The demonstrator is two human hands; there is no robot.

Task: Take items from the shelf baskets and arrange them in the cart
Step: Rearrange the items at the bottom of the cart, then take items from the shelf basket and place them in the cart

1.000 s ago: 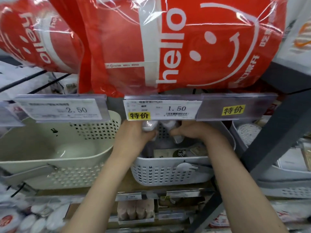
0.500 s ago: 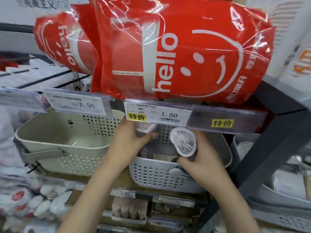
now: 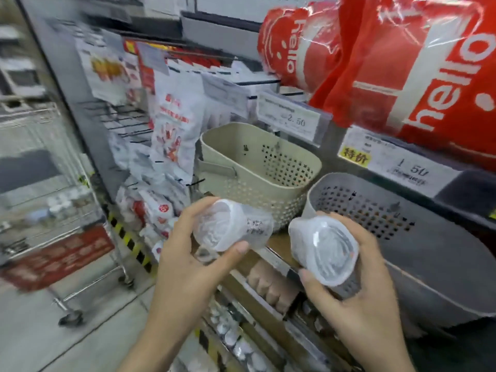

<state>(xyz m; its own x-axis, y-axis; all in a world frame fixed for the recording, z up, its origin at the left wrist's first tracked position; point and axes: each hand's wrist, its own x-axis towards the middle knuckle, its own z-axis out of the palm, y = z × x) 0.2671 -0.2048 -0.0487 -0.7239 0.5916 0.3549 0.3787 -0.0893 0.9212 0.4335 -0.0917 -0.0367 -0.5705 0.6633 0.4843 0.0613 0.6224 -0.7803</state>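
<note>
My left hand [image 3: 193, 253] grips a clear plastic cup pack [image 3: 228, 228], held out in front of the shelf. My right hand [image 3: 357, 285] grips a second clear plastic cup pack [image 3: 324, 252], its round end facing me. Both packs are outside the grey shelf basket [image 3: 402, 237], which sits just right of my right hand. A beige basket [image 3: 257, 167] stands behind the left pack and looks bare inside. The metal shopping cart [image 3: 53, 237] with a red panel is at the far left, blurred.
Red "hello" bags [image 3: 402, 76] hang over the baskets above price tags [image 3: 292, 119]. White packets [image 3: 171, 130] hang on hooks left of the beige basket. Lower shelves [image 3: 268, 285] hold small goods. Grey floor [image 3: 67, 339] lies between me and the cart.
Both hands have come out of the grey basket, each with a cup pack. The view has swung left, bringing the cart and aisle floor into sight.
</note>
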